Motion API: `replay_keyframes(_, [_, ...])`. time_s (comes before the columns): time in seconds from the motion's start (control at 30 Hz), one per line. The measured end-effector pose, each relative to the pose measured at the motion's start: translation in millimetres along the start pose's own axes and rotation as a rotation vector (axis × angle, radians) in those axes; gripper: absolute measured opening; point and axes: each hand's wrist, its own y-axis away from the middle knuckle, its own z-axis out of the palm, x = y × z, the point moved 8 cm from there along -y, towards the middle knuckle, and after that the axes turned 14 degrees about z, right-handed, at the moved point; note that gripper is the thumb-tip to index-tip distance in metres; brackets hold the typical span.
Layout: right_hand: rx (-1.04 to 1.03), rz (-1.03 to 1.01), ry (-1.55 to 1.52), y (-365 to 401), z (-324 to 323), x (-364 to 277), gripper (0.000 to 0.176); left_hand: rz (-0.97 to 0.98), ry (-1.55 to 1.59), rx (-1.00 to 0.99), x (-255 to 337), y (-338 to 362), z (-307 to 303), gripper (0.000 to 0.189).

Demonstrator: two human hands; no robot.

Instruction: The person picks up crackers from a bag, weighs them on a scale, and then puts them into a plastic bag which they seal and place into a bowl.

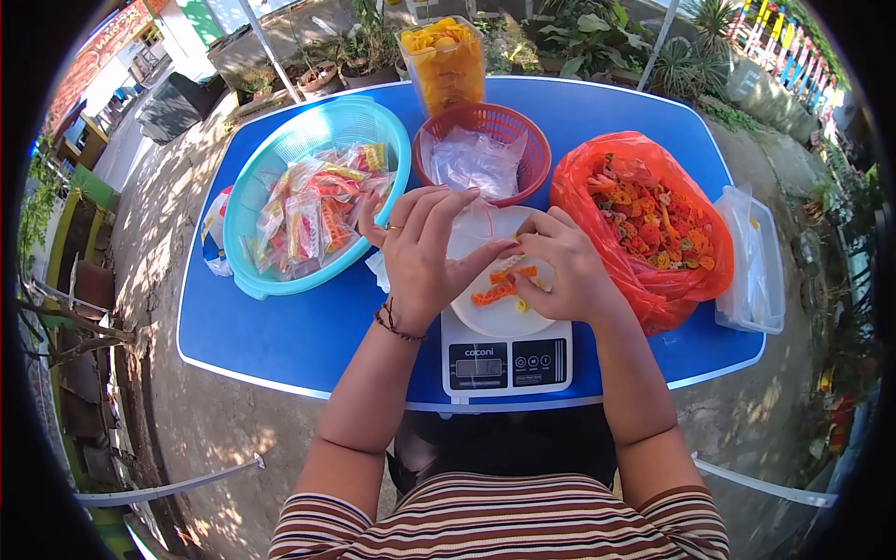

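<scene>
Two hands are meeting over a white round plate (pixel 495 327) sitting on a white digital kitchen scale (pixel 509 362). The left hand (pixel 425 252) is pinching the mouth of a small clear plastic bag (pixel 476 222), its other fingers fanned wide. The right hand (pixel 560 271) is curling narrow at the bag's edge; I cannot tell what it is gripping. Orange ridged snack pieces (pixel 495 291) are lying on the plate just below both hands. The scale is standing at the near edge of the blue bench (pixel 280 327). Left: turquoise plastic basket (pixel 280 149) holding filled packets (pixel 313 219). Behind: red plastic basket (pixel 523 126). Right: orange-red plastic sack (pixel 579 177) of mixed snacks.
</scene>
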Motion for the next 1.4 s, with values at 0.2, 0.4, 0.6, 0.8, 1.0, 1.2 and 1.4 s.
replay_keyframes(0.2, [-0.069,-0.062,-0.012,5,18,-9,0.02,-0.011,0.023,0.034,-4,2,0,0.06])
replay_keyframes(0.4, [0.364,0.112,-0.429,4,-12,20,0.015,-0.046,-0.012,0.021,-5,2,-1,0.056])
replay_keyframes(0.6, [0.555,0.136,-0.867,15,-20,32,0.014,0.002,0.039,-0.015,3,3,4,0.056])
replay_keyframes(0.8, [0.531,-0.009,-0.469,16,-15,12,0.014,0.014,0.043,-0.002,6,3,2,0.052])
replay_keyframes(1.0, [0.428,-0.131,-0.118,12,-11,-20,0.01,0.068,0.06,0.01,11,7,3,0.048])
replay_keyframes(1.2, [0.407,-0.089,-0.067,12,-14,-20,0.021,0.091,0.051,0.05,11,8,3,0.047])
replay_keyframes(1.4, [0.282,0.184,0.071,0,-1,21,0.027,0.008,0.031,0.062,4,4,-3,0.048])
